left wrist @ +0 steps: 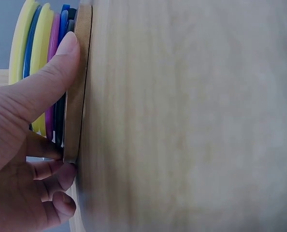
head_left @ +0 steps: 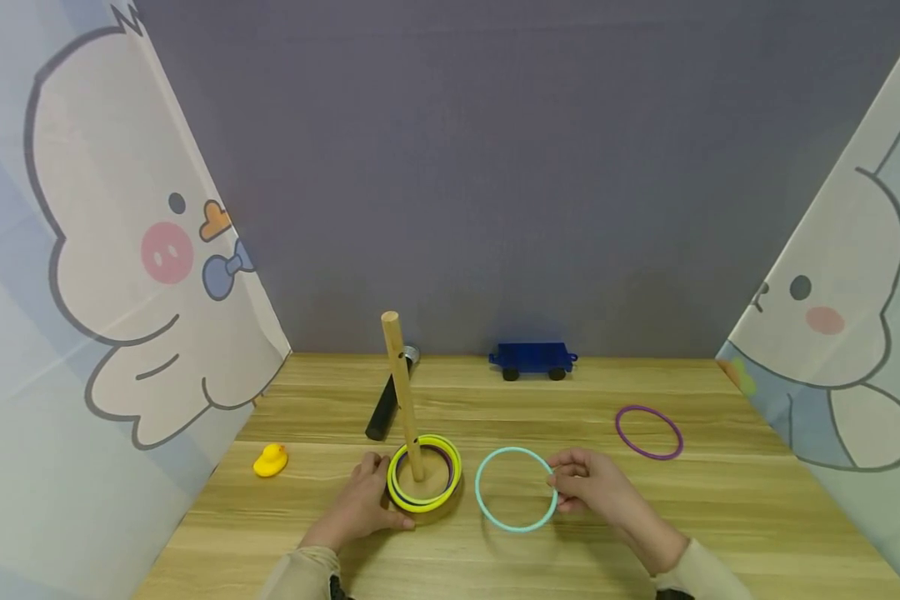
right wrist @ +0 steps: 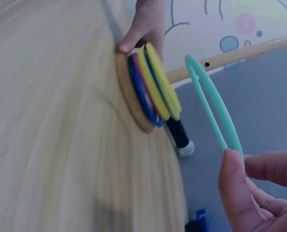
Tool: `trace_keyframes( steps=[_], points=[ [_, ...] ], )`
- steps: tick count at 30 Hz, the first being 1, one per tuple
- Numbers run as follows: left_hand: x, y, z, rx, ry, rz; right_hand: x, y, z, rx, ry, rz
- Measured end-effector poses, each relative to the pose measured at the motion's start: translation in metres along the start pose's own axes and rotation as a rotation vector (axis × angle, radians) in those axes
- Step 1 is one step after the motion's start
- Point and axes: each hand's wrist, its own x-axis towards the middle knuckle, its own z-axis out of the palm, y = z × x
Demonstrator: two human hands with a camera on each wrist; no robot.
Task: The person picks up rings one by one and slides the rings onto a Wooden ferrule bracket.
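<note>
You are bracing the wooden base (head_left: 420, 492) with your left hand (head_left: 360, 504), seemingly pinching its edge to steady the peg (head_left: 402, 396), while your right hand (head_left: 596, 487) is pinching the teal ring (head_left: 515, 488) at its three o'clock rim.

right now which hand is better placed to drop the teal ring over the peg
Right hand: it already pinches the teal ring beside the wooden peg. The left hand is busy gripping the peg's base.

Hands: 2 | wooden peg stand (head_left: 402, 392): 1 | stacked rings (head_left: 424, 472) on stand: several, exact count unclear | loose rings: 2, teal ring (head_left: 515, 488), purple ring (head_left: 648, 432) | toy duck (head_left: 271, 459): 1 | blue toy wagon (head_left: 532, 360): 1 | black cylinder (head_left: 387, 402): 1
</note>
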Motion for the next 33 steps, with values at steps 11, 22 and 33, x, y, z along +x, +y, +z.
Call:
trace_keyframes(
  steps=[11,22,33],
  points=[
    [0.002,-0.002,0.002,0.023,0.01,0.006,0.006,-0.032,0.017,0.024,-0.012,-0.084],
    [0.002,-0.001,0.002,0.034,0.015,0.005,0.007,-0.072,0.028,0.061,-0.041,-0.146],
    [0.002,-0.004,0.003,0.037,0.015,0.003,0.013,-0.112,0.035,0.08,-0.044,-0.217]
  ],
)
